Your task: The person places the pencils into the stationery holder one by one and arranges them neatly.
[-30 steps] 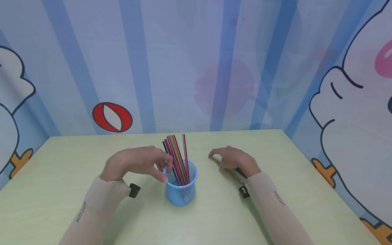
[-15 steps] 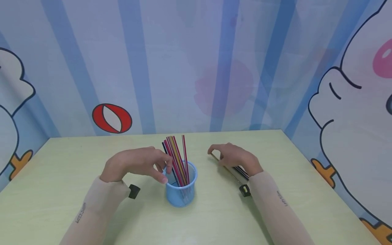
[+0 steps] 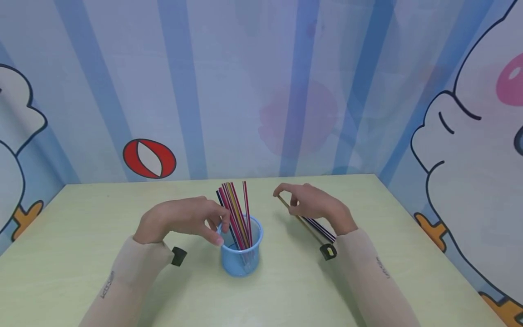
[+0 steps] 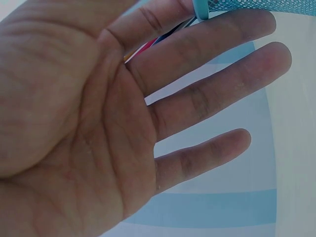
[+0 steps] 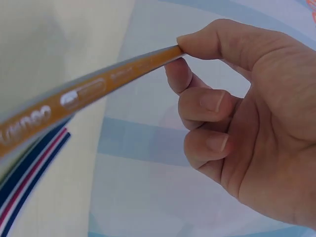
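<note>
My right hand (image 3: pixel 313 200) pinches one end of an orange pencil (image 5: pixel 91 92), slanting over the tabletop (image 3: pixel 282 295) near striped pencils (image 5: pixel 34 180). My left hand (image 3: pixel 184 218) pinches the blue cup's (image 3: pixel 240 265) rim. Probably light, stiff, slightly slick, the pencil would steady if held mid-shaft.

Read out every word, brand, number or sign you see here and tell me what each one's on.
Orange pencil: large white lettering, possibly ending "neo", blurred and running to the picture's edge.
Same pencil: smaller boxed print and print beyond it, too blurred to read.
Left sleeve: dark lettering, too blurred to read.
Right sleeve: dark lettering, too blurred to read.
</note>
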